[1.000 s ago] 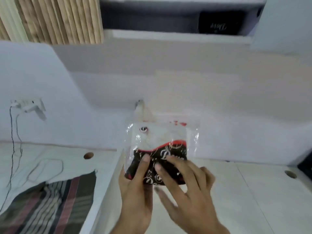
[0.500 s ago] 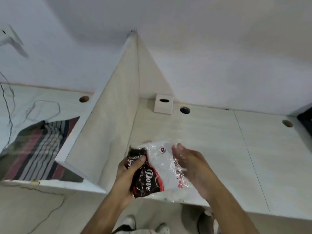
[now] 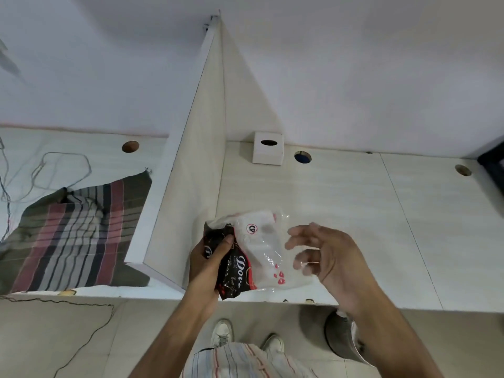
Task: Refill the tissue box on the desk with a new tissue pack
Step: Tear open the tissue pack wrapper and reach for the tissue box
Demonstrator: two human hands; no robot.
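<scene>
A small white cube tissue box (image 3: 267, 151) with a dark oval slot on top stands at the back of the desk (image 3: 354, 203), against the wall beside the divider. Over the desk's near edge I hold a tissue pack (image 3: 253, 255) in clear plastic with a black and red printed end. My left hand (image 3: 208, 264) grips that black end, thumb across it. My right hand (image 3: 326, 256) is at the pack's clear right end with fingers spread; its fingertips touch the loose plastic film.
A white divider panel (image 3: 188, 170) rises left of the pack. Beyond it lie a striped cloth (image 3: 79, 233) and thin cables (image 3: 54, 170). Cable holes (image 3: 302, 157) dot the desk. A dark object (image 3: 493, 165) sits at far right. A grey bin (image 3: 342, 336) stands on the floor.
The view has tilted down from the wall to the desk. The pack came down from chest height to just above the desk's edge, and my right hand has opened at its clear end.
</scene>
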